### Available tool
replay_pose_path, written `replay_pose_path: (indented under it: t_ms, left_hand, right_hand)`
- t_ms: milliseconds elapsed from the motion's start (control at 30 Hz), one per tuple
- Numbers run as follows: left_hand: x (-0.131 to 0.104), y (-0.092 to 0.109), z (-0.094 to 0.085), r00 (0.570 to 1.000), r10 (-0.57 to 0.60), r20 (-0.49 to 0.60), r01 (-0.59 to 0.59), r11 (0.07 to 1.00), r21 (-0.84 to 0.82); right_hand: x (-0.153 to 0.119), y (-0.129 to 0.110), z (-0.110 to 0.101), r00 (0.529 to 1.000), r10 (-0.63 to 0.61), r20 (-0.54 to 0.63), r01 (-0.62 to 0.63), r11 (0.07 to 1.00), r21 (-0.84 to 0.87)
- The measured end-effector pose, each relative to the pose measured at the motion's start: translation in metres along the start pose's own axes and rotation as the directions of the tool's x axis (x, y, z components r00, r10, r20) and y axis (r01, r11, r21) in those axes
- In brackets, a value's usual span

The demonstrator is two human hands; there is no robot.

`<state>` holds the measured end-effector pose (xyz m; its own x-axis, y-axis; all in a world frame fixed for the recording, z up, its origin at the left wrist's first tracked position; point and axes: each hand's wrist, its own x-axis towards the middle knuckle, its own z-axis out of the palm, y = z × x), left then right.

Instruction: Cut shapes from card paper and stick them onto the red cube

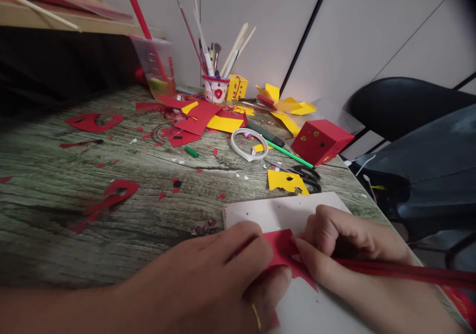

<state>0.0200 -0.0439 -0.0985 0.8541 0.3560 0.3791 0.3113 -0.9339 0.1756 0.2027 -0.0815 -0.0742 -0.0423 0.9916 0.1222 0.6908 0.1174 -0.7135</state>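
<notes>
A piece of red paper [279, 247] lies over a white board [308, 299] near the table's front edge. My left hand [238, 269] is closed on the paper's left part, thumb and fingers pressed together. On the right side, my right hand [334, 240] pinches the paper's edge between thumb and forefinger. A long thin red strip or stick [409, 270] runs across my right palm and out to the right; how it is held is partly hidden. Just beyond the board are a cut yellow paper [286, 181] and black-handled scissors [308, 174].
A red paper box [322, 140] sits at the right edge. White ring of tape [249, 144], green pen [290, 154] and red paper scraps [201, 118] lie mid-table. Behind stand a brush cup [215, 89], a yellow box [237, 87] and a clear measuring cup [158, 69].
</notes>
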Motion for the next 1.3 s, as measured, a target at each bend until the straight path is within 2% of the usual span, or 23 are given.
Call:
replay_pose_path:
  t_ms: [133, 300, 467, 633, 933, 1067, 1300]
  left_hand:
    - [-0.001, -0.0003, 0.0003, 0.999, -0.008, 0.052, 0.009, 1.0, -0.024]
    - [-0.0003, 0.0004, 0.0001, 0.999, 0.002, 0.039, -0.002, 1.0, -0.007]
    - [0.0032, -0.0013, -0.0001, 0.998, 0.002, 0.065, 0.0, 1.0, -0.024]
    - [-0.0008, 0.001, -0.0022, 1.0, 0.007, 0.029, -0.006, 1.0, -0.026]
    - [-0.0015, -0.0021, 0.0035, 0.997, -0.002, 0.076, 0.006, 0.998, -0.058]
    - [-0.0033, -0.0021, 0.0043, 0.999, 0.008, 0.053, -0.006, 0.999, -0.045]
    - [-0.0037, -0.0026, 0.0056, 0.998, 0.015, 0.054, -0.013, 0.999, -0.047]
  right_hand:
    - [-0.0003, 0.0011, 0.0013, 1.0, -0.004, 0.015, 0.002, 0.997, 0.077]
    - [0.0011, -0.0015, 0.0014, 1.0, 0.013, 0.005, -0.013, 0.996, 0.089]
    - [0.0024, -0.0041, -0.0019, 0.996, 0.068, 0.058, -0.073, 0.994, 0.084]
    - [0.002, -0.0045, -0.0039, 0.989, 0.146, 0.007, -0.145, 0.976, 0.159]
    - [-0.0006, -0.0011, 0.0027, 0.998, 0.059, 0.003, -0.058, 0.989, 0.137]
    - [-0.0008, -0.0006, 0.0023, 0.998, 0.06, 0.003, -0.059, 0.992, 0.114]
    - [-0.0001, -0.0044, 0.0002, 0.995, 0.065, 0.072, -0.071, 0.994, 0.085]
